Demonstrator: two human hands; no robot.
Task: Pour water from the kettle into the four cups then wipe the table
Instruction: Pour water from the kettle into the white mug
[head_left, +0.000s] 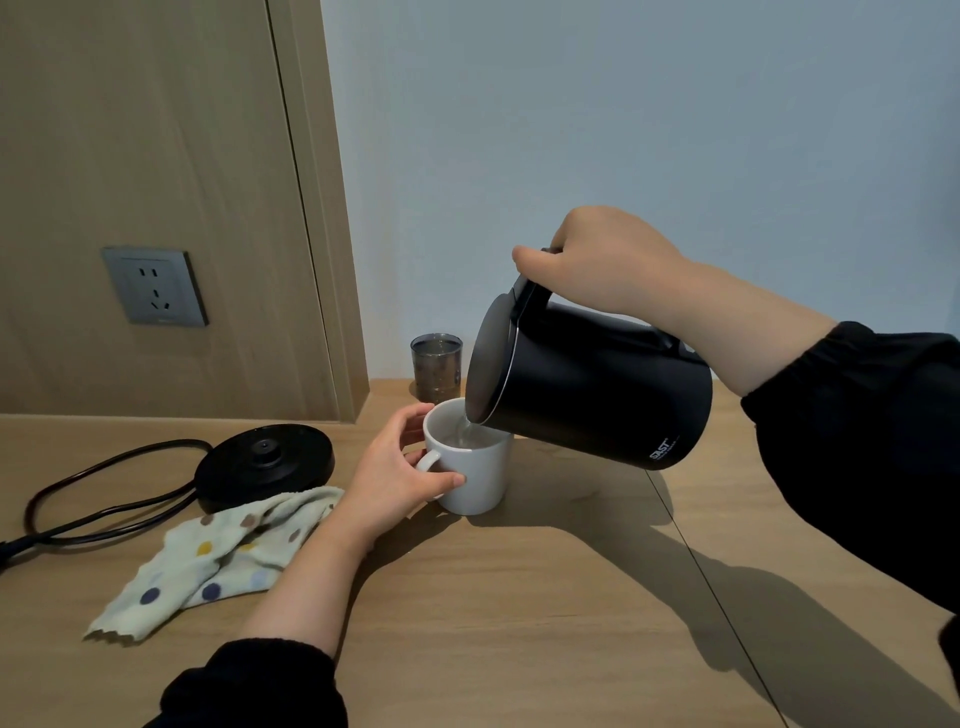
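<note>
My right hand (597, 260) grips the handle of a black kettle (602, 389), which is tilted with its spout over a white mug (480, 478). A thin stream of water runs into the mug, which holds some water. My left hand (400, 478) holds the mug by its handle and side on the wooden table (519, 623). Behind the mug stands a clear glass cup (436, 366) with water in it. A pale dotted cloth (218, 556) lies crumpled on the table to the left. Other cups are not in view.
The kettle's black round base (265, 462) sits left of the mug, its cord (93, 499) looping to the left edge. A wall socket (155, 287) is on the wood panel behind. A seam (711, 587) runs diagonally across the tabletop at right.
</note>
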